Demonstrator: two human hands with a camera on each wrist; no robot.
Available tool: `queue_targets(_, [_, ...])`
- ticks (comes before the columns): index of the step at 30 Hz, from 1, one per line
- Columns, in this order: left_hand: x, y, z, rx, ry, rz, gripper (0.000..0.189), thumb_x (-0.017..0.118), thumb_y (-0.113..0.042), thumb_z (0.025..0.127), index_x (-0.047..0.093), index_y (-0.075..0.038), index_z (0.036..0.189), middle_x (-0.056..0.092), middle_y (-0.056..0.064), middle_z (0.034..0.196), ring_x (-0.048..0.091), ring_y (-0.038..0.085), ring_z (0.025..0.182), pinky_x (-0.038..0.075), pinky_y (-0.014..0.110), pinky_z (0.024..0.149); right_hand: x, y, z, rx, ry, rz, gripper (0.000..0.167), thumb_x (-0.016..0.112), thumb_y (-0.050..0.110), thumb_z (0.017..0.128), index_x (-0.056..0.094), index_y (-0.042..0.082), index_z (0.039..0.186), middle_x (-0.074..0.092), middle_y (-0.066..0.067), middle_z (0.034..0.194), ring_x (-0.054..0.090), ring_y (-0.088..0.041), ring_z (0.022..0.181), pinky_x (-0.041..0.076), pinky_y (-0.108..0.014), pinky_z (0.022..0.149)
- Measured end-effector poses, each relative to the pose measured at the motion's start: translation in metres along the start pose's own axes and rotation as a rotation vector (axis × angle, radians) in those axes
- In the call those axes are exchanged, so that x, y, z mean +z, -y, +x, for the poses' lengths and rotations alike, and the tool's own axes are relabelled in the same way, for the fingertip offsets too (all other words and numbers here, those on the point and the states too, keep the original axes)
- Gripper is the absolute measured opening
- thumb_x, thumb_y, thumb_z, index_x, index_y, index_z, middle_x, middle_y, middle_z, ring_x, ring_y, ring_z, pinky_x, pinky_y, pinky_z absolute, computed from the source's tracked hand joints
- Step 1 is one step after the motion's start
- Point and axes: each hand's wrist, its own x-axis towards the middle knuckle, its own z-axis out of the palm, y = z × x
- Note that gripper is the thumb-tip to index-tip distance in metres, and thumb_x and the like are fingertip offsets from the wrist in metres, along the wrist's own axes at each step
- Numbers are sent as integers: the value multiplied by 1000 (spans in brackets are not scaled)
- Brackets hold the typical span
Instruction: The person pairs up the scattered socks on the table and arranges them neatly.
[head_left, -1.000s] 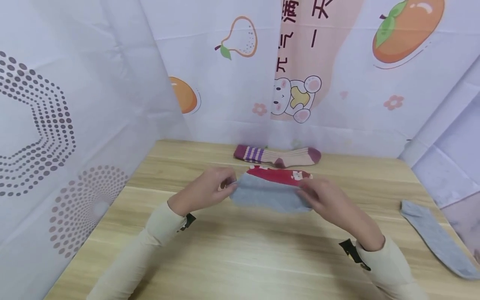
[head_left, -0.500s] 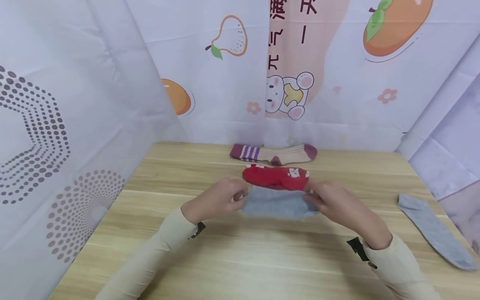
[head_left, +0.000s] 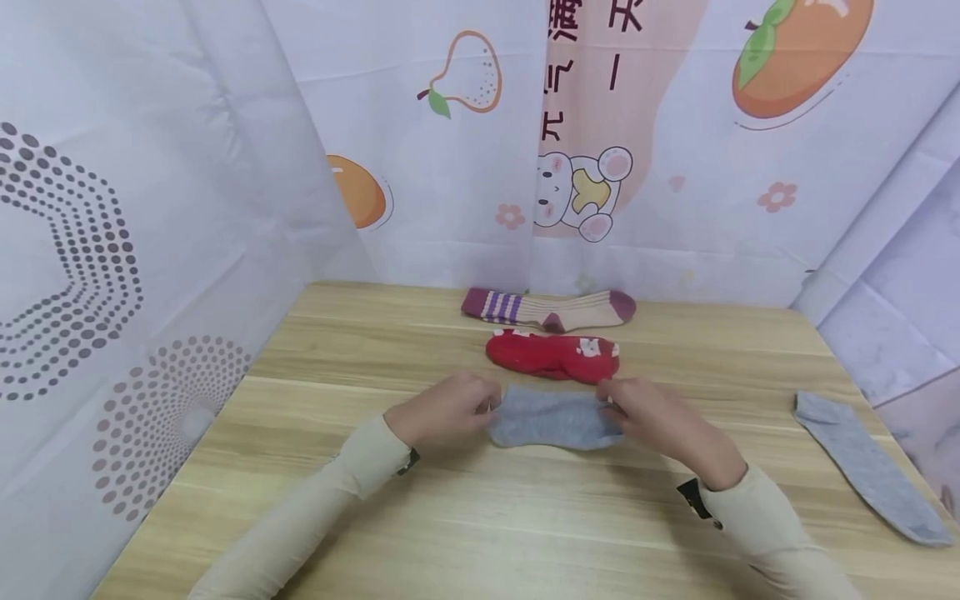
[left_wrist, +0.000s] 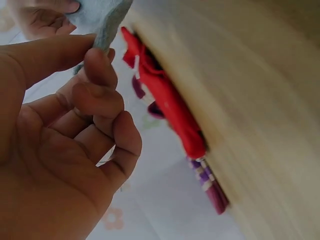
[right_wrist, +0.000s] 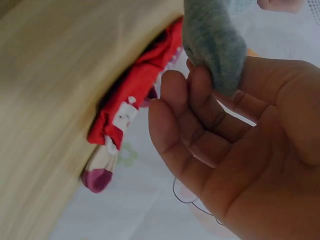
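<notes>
A grey sock is stretched sideways between both hands, in front of a red sock. The left hand pinches its left end; the left wrist view shows thumb and forefinger meeting on the grey cloth. At the other end the right hand pinches the sock, and in the right wrist view a grey tip sticks out past the fingers. Just behind lies the red sock with white figures on it. Whether the grey sock touches the table is hard to tell.
Farther back lies a beige sock with purple stripes and maroon ends. Another grey sock lies at the table's right edge. The wooden table meets a printed curtain at the back and left.
The grey sock has come down and toward the person, held in both hands, and the red sock behind it is now fully uncovered. The other socks stay put.
</notes>
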Motion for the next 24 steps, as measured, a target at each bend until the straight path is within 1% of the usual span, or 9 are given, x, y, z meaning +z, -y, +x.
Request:
queue_targets(3, [7,2,2,-9,24,0,19,65,-15,95,59,-19,77,48,-9,66,44,5,60,41,21,57,7,-2,1,-7,7,-4,16,72,-4,84,67,5,96,63,1,78,54,-10,68,52,-32,65])
queue_targets(5, [12,3,4,-9,35,4,22,64,-13,95,58,-19,75,46,-8,63,42,5,58,39,20,55,10,-3,1,-10,-7,-11,17,73,-4,83,67,5,96,62,1,78,54,-11,68,53,-31,66])
queue_targets(7, [17,5,6,-3,41,28,22,65,-12,95,59,-18,74,46,-8,62,41,4,57,39,19,55,14,-5,1,-7,-14,-7,17,73,-5,83,66,4,95,62,0,79,54,-11,68,53,-32,67])
queue_targets(9, [21,6,6,-6,54,69,18,65,-12,95,63,-16,78,48,-9,62,41,5,58,40,18,55,17,-8,0,8,-11,-24,17,74,-4,83,67,5,96,62,0,79,54,-12,68,53,-32,67])
queue_targets(12, [25,7,6,-23,77,108,8,66,-13,94,67,-13,86,52,-10,65,44,5,59,44,19,58,21,-10,0,37,18,-41,17,74,-4,82,67,5,96,61,0,79,53,-13,68,52,-31,66])
queue_targets(14, [26,7,5,-41,86,108,4,67,-13,93,68,-11,90,54,-10,67,46,6,60,46,20,59,24,-11,0,45,28,-53,15,73,-4,83,67,6,93,58,1,77,51,-14,68,51,-31,65])
queue_targets(17, [25,6,3,-63,92,90,3,69,-13,92,68,-11,90,55,-10,67,47,7,60,46,21,58,26,-11,1,48,26,-63,13,73,-3,83,65,7,89,54,2,74,49,-15,68,48,-29,62])
queue_targets(21, [23,8,2,-63,100,70,9,67,-14,93,65,-14,84,52,-10,65,45,5,57,44,21,54,26,-10,-1,52,24,-64,14,73,-1,84,63,8,87,53,2,75,49,-15,70,47,-30,62])
queue_targets(24, [16,9,-1,-96,120,34,15,62,-18,97,62,-15,82,52,-8,65,45,5,57,44,23,54,20,-8,-1,65,53,-44,9,72,2,87,64,6,89,55,0,79,52,-16,72,49,-32,65])
